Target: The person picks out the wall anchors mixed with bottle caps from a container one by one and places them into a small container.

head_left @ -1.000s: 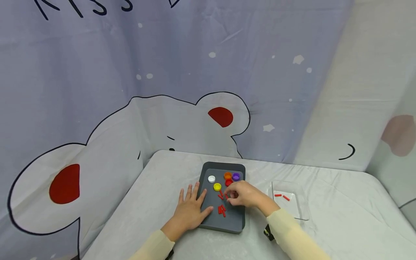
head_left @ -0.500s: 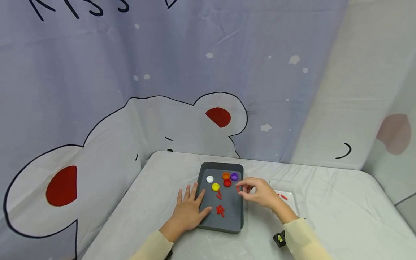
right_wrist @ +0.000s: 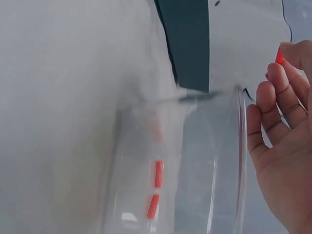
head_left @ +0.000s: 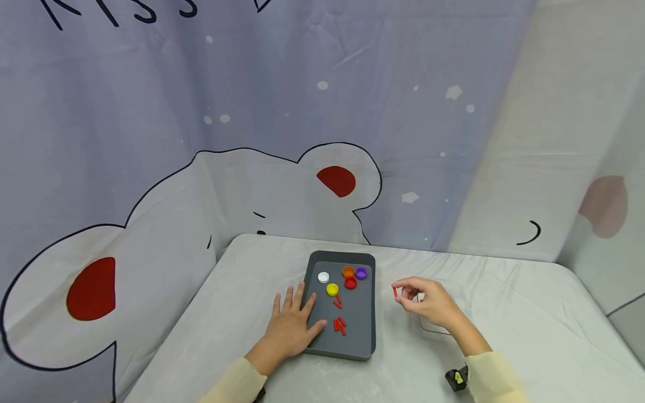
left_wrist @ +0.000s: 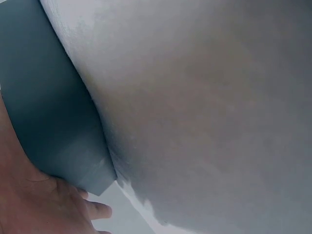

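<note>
My right hand (head_left: 428,302) pinches a small red stick (head_left: 395,292) between thumb and fingertips, above the cloth at the near-left edge of a clear plastic box (head_left: 438,330). In the right wrist view the same red stick (right_wrist: 279,55) shows at the fingertips, and two red sticks (right_wrist: 158,174) lie inside the box. My left hand (head_left: 289,329) rests with fingers spread on the left rim of a grey tray (head_left: 353,350). Several red sticks (head_left: 340,324) lie in the tray, in two groups. In the left wrist view the left hand (left_wrist: 44,204) touches the tray's side wall.
Inside the tray's far half sit small round cups: white (head_left: 323,277), yellow (head_left: 332,289), orange (head_left: 348,272), purple (head_left: 361,273) and red (head_left: 350,282). White cloth (head_left: 403,375) covers the table. A printed curtain (head_left: 242,84) hangs behind it.
My right hand has picked a red stick up from the tray and carried it right, past the tray's right rim to beside the clear box. The left hand has stayed on the tray.
</note>
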### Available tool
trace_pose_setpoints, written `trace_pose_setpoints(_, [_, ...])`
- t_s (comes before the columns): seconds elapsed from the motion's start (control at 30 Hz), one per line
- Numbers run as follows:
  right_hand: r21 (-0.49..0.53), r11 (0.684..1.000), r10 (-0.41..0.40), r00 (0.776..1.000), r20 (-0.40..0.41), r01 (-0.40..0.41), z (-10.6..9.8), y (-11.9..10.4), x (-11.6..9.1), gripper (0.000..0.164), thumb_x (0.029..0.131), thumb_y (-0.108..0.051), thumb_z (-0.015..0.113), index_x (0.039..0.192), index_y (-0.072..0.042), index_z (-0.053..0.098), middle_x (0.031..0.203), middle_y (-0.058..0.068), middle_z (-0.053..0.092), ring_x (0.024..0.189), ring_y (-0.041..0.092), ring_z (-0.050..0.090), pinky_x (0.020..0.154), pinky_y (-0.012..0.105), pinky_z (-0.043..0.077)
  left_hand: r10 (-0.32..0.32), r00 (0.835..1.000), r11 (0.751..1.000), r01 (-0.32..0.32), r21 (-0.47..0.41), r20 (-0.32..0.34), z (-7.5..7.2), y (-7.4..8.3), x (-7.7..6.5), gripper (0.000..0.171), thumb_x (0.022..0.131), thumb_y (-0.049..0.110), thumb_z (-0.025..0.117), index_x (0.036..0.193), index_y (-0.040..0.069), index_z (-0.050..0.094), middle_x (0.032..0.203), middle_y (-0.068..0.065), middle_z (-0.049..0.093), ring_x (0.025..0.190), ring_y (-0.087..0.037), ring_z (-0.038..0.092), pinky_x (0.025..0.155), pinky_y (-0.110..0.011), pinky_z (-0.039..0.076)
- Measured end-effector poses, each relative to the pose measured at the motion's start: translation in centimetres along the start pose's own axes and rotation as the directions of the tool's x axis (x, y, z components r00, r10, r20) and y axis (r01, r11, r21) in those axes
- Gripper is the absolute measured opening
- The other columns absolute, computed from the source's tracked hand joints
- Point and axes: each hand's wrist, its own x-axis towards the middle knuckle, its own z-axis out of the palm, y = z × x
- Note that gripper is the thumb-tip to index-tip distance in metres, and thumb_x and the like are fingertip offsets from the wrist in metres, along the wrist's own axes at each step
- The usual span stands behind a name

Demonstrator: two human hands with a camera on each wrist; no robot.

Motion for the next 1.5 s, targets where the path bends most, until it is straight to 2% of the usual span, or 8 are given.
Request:
trace_pose_setpoints(0.23, [-0.039, 0.996, 0.079, 0.996, -0.028, -0.08, -2.2, 0.9, -1.6, 0.026, 0.086, -0.003, 0.079, 0.111, -0.011, 0.075, 0.076, -0.012, 0.064, 0.073, 0.003, 0.06, 0.063, 0.024, 0.049, 0.004, 1.0, 1.0, -0.004, 0.007, -0.005, 0.0, -0.1, 0.0, 0.077, 0.099, 0.067, 0.042, 0.157, 0.016, 0.04, 0.169, -0.016, 0.015, 0.154, -0.045, 0.012, 0.119, -0.066, 0.007])
trace_pose_setpoints(0.43, [-0.076, 0.99, 0.112, 0.993, -0.05, -0.115, -4.0, 1.1, -3.0, 0.025, 0.086, -0.005, 0.079, 0.111, -0.005, 0.074, 0.077, -0.012, 0.063, 0.073, 0.004, 0.061, 0.065, 0.024, 0.049, 0.001, 1.0, 1.0, -0.001, 0.013, -0.002, 0.2, -0.2, 0.0, 0.077, 0.099, 0.068, 0.041, 0.158, 0.017, 0.039, 0.169, -0.016, 0.014, 0.154, -0.044, 0.012, 0.119, -0.066, 0.007])
trace_pose_setpoints(0.67, [-0.098, 0.981, 0.161, 0.985, -0.066, -0.167, -5.2, 1.8, -4.2, 0.026, 0.086, -0.008, 0.08, 0.112, -0.008, 0.074, 0.076, -0.013, 0.063, 0.072, 0.002, 0.061, 0.066, 0.025, 0.05, -0.006, 1.0, 1.0, 0.006, 0.005, 0.008, 0.3, -0.2, 0.0, 0.077, 0.1, 0.067, 0.041, 0.158, 0.017, 0.039, 0.169, -0.016, 0.014, 0.154, -0.044, 0.012, 0.12, -0.066, 0.006])
trace_pose_setpoints(0.87, [-0.088, 0.979, 0.178, 0.981, -0.075, -0.184, -5.7, 2.0, -4.6, 0.029, 0.085, -0.007, 0.081, 0.113, -0.008, 0.074, 0.075, -0.011, 0.064, 0.071, 0.004, 0.061, 0.066, 0.023, 0.05, -0.003, 1.0, 1.0, 0.003, 0.008, 0.003, 0.4, -0.2, -0.1, 0.077, 0.1, 0.067, 0.041, 0.158, 0.017, 0.039, 0.169, -0.016, 0.014, 0.154, -0.044, 0.012, 0.119, -0.066, 0.006])
trace_pose_setpoints(1.17, [-0.131, 0.964, 0.225, 0.972, -0.069, -0.233, -6.3, 2.2, -4.4, 0.027, 0.089, -0.011, 0.077, 0.116, -0.008, 0.074, 0.079, -0.012, 0.065, 0.074, 0.002, 0.061, 0.065, 0.026, 0.049, 0.0, 1.0, 1.0, 0.0, 0.0, -0.007, 0.3, -0.1, 0.0, 0.077, 0.1, 0.066, 0.042, 0.157, 0.016, 0.039, 0.169, -0.016, 0.015, 0.154, -0.045, 0.012, 0.119, -0.066, 0.006])
trace_pose_setpoints(1.5, [-0.071, 0.977, 0.198, 0.98, -0.025, -0.199, -4.8, 2.0, -3.1, 0.028, 0.091, -0.012, 0.076, 0.119, -0.004, 0.073, 0.081, -0.01, 0.067, 0.075, 0.004, 0.063, 0.066, 0.027, 0.05, 0.0, 1.0, 1.0, 0.0, -0.003, -0.011, 0.0, 0.1, -0.1, 0.076, 0.1, 0.066, 0.043, 0.157, 0.016, 0.04, 0.168, -0.016, 0.015, 0.153, -0.045, 0.013, 0.119, -0.066, 0.007])
